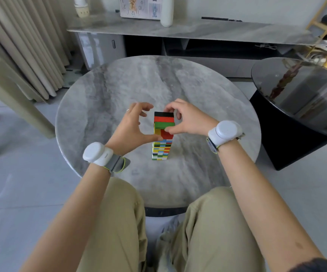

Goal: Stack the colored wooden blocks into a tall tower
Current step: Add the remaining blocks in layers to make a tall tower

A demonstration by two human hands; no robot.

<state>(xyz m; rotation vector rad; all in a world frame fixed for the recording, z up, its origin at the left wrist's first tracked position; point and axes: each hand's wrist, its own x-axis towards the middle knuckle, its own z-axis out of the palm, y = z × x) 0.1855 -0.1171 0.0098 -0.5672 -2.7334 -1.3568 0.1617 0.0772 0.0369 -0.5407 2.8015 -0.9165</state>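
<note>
A tall tower of colored wooden blocks (161, 150) stands upright near the middle of the round marble table (119, 91). Its top layer shows a black block (163, 114), a red block (162, 119) and a green block (161, 125) side by side. My right hand (190, 120) pinches this top layer, thumb on the near green block and fingertips at the far edge by the black block. My left hand (131, 126) is beside the tower's left side. Its thumb tip touches the tower below the top, while its fingers curve in the air and hold nothing.
A dark glass side table (300, 99) stands close on the right. A long marble-topped cabinet (198, 30) runs behind the table, with a white bottle (167, 12) on it. Curtains (21, 46) hang at the left. My knees are under the table's near edge.
</note>
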